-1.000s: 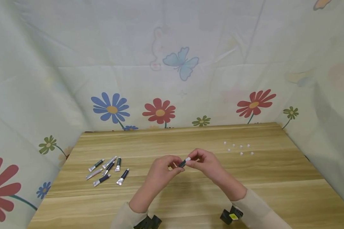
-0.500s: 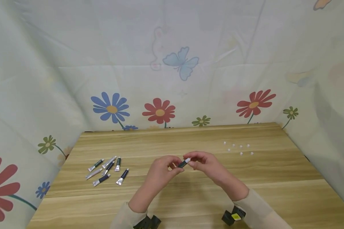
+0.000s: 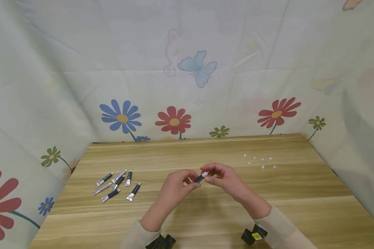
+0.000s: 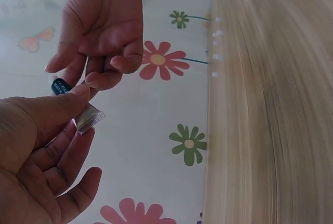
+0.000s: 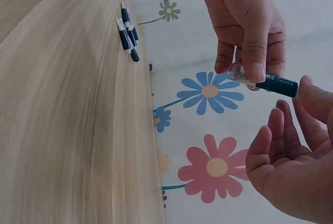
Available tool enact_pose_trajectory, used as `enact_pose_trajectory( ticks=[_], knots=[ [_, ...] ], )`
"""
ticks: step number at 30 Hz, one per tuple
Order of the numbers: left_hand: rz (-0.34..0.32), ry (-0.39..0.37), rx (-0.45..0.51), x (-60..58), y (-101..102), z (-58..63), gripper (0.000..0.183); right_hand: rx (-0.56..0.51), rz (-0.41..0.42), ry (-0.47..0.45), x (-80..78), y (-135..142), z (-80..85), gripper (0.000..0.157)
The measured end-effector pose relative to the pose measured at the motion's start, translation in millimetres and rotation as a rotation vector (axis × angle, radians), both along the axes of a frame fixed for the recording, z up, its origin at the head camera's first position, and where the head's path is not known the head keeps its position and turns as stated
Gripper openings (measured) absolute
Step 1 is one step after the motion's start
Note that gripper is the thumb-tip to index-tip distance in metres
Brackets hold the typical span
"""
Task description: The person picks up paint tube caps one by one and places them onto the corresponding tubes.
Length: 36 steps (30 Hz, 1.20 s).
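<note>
Held over the table is a small paint tube [image 3: 199, 178] with a dark green label, a silver crimped end and a white cap [image 3: 205, 174]. My left hand [image 3: 177, 185] pinches the tube's body between thumb and fingers. In the left wrist view the silver end [image 4: 88, 119] sticks out past the left thumb. My right hand [image 3: 226, 178] has its thumb and index finger at the cap, one on each side. From the right wrist, the green label [image 5: 278, 85] shows between the two hands, while the right thumb hides the cap.
Several paint tubes [image 3: 110, 195] lie in a loose group on the left of the wooden table [image 3: 162, 155]. Several small white caps [image 3: 263, 159] are scattered at the back right. A flower-printed cloth [image 3: 137, 83] surrounds the table's back and sides.
The right hand's fingers have shifted slightly about the cap, and its wrist has turned a little. The left hand and the tube stay nearly in place.
</note>
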<state>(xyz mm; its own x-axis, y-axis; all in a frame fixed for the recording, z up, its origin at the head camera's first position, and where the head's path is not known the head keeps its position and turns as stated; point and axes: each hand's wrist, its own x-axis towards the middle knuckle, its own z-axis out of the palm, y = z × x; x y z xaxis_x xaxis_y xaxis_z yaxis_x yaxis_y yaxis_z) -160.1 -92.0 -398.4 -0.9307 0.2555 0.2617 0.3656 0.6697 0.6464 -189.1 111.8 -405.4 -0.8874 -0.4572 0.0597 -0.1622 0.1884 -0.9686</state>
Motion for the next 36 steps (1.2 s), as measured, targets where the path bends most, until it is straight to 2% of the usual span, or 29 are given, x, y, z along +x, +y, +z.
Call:
enact_pose_trajectory(
  ticks=[6,19,31,36],
  knots=[
    [-0.008,0.001,-0.007,0.5,-1.0,-0.8,0.012,-0.004,0.046,0.000,-1.0,3.2,0.6,0.032],
    [-0.083,-0.048,-0.045,0.4,-1.9,2.1,0.017,0.063,-0.050,0.042,-1.5,-1.2,3.6,0.020],
    [-0.031,-0.004,-0.035,-0.7,3.0,-2.5,0.019,0.081,-0.143,0.016,-1.0,-3.9,6.2,0.020],
    [-0.022,-0.010,-0.028,-2.9,3.5,-2.3,0.017,0.087,-0.130,0.004,-1.3,-1.2,8.1,0.024]
  ],
)
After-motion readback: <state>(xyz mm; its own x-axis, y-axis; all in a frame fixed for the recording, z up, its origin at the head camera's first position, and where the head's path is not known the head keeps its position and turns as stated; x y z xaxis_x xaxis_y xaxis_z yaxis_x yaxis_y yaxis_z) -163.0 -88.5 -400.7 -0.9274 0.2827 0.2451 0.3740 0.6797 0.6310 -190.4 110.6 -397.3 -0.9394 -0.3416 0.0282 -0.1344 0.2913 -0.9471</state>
